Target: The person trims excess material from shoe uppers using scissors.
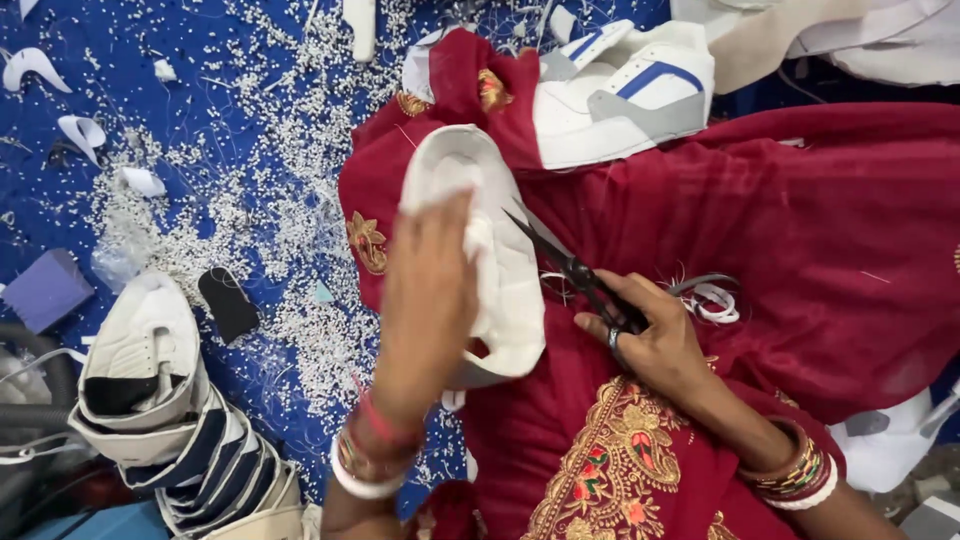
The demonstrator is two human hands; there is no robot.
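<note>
On a lap draped in red cloth [800, 220], the left hand [425, 290] lies flat over a white shoe [500, 250], fingers spread across its sole and curled round its edge to hold it. The right hand [655, 335] grips black scissors [570, 265], fingers through the handles, blades slightly parted with their tips at the shoe's right edge. Bangles circle both wrists. Another white shoe with blue stripes [625, 90] rests beyond, partly under the red cloth. A stack of shoes [170, 410] stands at lower left on the blue floor [250, 60], which is strewn with white trimmings [270, 210]; a purple block [45, 290] lies nearby.
</note>
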